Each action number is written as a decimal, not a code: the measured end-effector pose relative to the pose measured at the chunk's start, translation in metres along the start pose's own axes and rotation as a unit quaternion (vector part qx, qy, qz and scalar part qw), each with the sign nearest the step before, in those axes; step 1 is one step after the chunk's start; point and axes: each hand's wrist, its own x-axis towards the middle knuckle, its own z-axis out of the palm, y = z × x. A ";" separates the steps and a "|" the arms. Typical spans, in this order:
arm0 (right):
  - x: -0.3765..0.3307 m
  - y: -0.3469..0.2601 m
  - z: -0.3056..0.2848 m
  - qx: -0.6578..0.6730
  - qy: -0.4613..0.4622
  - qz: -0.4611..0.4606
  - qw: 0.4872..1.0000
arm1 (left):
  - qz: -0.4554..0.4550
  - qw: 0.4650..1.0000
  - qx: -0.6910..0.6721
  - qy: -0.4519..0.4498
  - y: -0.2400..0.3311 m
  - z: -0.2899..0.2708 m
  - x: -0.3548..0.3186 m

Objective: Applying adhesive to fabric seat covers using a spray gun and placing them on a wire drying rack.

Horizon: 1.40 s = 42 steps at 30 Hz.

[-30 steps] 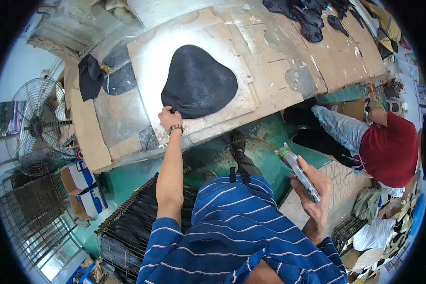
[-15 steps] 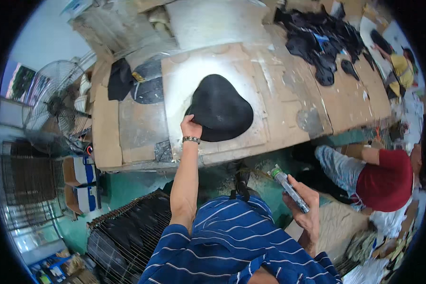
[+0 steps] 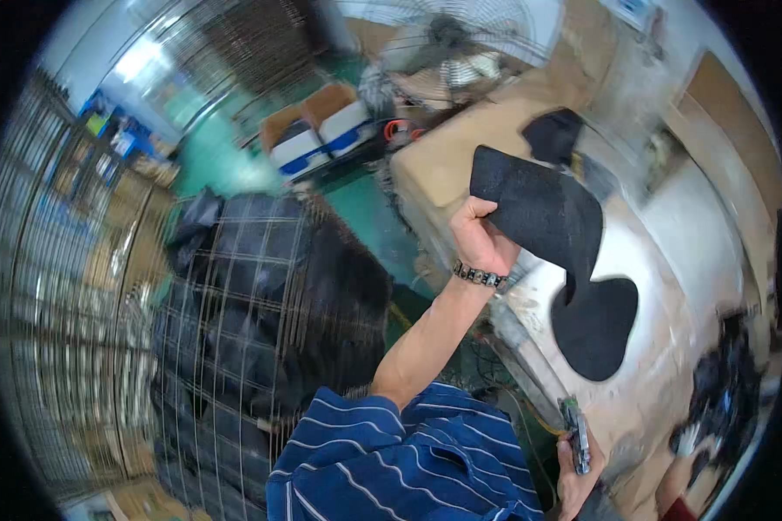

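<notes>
My left hand [image 3: 483,240], with a beaded bracelet at its wrist, pinches the edge of a flat black sheet piece [image 3: 543,208] and holds it up above the table. The narrow lower end of this piece hangs over a second black rounded piece [image 3: 598,334], which lies on the white-coated patch of the table; I cannot tell whether the two touch. Near the table's front edge, my right hand [image 3: 575,473] is closed around a slim silver tool with a green end [image 3: 575,434]. Its exact kind is not clear.
A wire rack [image 3: 235,321] with black sheets stands to the left. Behind it are white and blue boxes [image 3: 308,143] and a large fan [image 3: 452,39]. Another dark piece [image 3: 554,135] lies at the table's far end. Black scraps [image 3: 725,391] are piled at right.
The view has swung left toward the rack. My left hand has lifted a black piece off the table, showing another black piece on the white patch. My right hand still grips the silver tool.
</notes>
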 end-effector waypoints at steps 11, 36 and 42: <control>0.049 -0.066 0.070 -0.049 -0.206 -0.132 0.968 | 0.489 0.869 0.049 -0.055 0.392 0.063 -0.057; 0.063 -0.062 0.125 -0.103 -0.198 -0.074 0.972 | 0.197 0.052 0.438 0.875 0.609 -0.279 -0.315; 0.063 -0.044 0.102 -0.134 -0.089 -0.119 0.980 | 0.381 -0.178 0.675 0.606 0.668 -0.290 -0.242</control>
